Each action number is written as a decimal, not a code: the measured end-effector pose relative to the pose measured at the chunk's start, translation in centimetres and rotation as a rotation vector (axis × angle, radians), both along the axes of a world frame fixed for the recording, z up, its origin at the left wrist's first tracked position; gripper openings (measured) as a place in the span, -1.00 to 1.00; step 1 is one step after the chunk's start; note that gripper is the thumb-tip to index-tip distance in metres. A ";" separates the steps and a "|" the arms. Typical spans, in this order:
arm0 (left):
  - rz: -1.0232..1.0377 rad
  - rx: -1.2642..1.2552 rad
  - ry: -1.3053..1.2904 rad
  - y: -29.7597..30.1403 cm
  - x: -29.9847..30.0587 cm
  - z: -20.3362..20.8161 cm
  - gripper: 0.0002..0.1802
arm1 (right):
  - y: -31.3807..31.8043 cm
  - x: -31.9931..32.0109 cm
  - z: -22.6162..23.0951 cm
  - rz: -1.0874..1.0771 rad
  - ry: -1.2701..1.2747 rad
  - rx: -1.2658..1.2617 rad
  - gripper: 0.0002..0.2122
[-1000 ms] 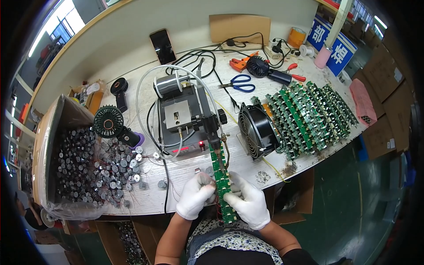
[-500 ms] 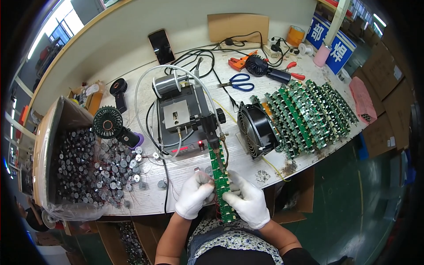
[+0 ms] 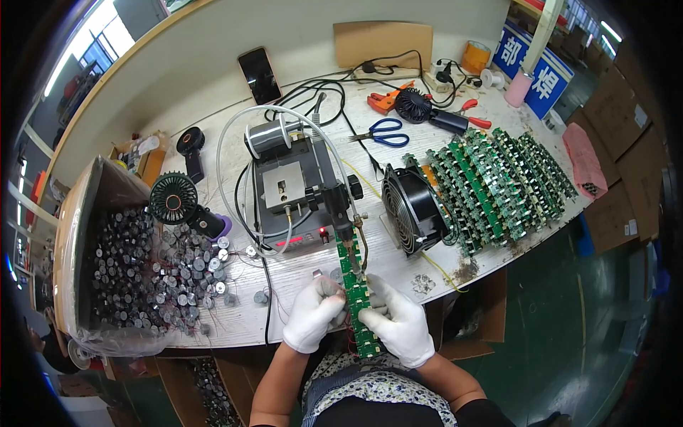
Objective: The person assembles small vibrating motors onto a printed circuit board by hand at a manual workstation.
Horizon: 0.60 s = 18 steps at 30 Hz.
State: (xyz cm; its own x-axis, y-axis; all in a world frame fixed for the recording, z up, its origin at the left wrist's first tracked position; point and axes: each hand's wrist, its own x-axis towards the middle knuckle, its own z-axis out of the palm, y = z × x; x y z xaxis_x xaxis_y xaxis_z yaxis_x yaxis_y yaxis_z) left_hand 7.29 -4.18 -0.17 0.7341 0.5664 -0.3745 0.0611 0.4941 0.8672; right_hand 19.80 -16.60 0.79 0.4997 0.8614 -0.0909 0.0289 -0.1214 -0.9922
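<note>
A long narrow green circuit board strip (image 3: 364,336) runs from under the soldering iron (image 3: 343,226) down toward my apron. My right hand (image 3: 402,324), in a white glove, grips the strip's right edge between thumb and fingers. My left hand (image 3: 310,317), also gloved, is closed at the strip's left edge; what its fingertips pinch is too small to make out. Just above the left fingers lies a small metallic piece (image 3: 317,274). The iron's tip and the curved solder feed tube (image 3: 366,245) come down on the strip just above my fingers.
The soldering machine (image 3: 293,192) with its solder spool (image 3: 270,137) stands behind the strip. A black fan (image 3: 409,212) and many stacked circuit boards (image 3: 498,188) are on the right. At left, an open carton (image 3: 71,285) holds small round motors; scissors (image 3: 388,133) lie farther back.
Almost nothing differs. Both hands keep their places at the strip, with only a very slight shift.
</note>
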 end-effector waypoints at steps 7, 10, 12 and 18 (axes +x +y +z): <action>0.002 -0.004 0.020 0.0 0.1 0.0 -0.89 | 0.2 0.0 0.3 -0.015 0.027 -0.018 -0.51; 0.010 0.007 0.005 -0.1 0.2 0.0 -0.90 | 0.1 0.0 -0.1 -0.022 0.048 -0.014 -0.51; 0.004 0.023 0.021 -0.1 0.3 0.2 -0.91 | -0.1 0.0 -0.5 -0.013 0.062 -0.021 -0.50; 0.015 0.001 0.014 -0.1 0.2 -0.1 -0.91 | 0.0 0.0 -0.6 -0.022 0.088 -0.012 -0.50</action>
State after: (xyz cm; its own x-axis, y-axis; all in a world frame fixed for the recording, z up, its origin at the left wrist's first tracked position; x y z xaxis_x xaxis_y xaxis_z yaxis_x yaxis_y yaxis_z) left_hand 7.51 -4.30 -0.22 0.7202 0.5778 -0.3839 0.0658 0.4940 0.8670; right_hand 19.77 -16.61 0.23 0.5081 0.8488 -0.1460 -0.0616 -0.1332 -0.9892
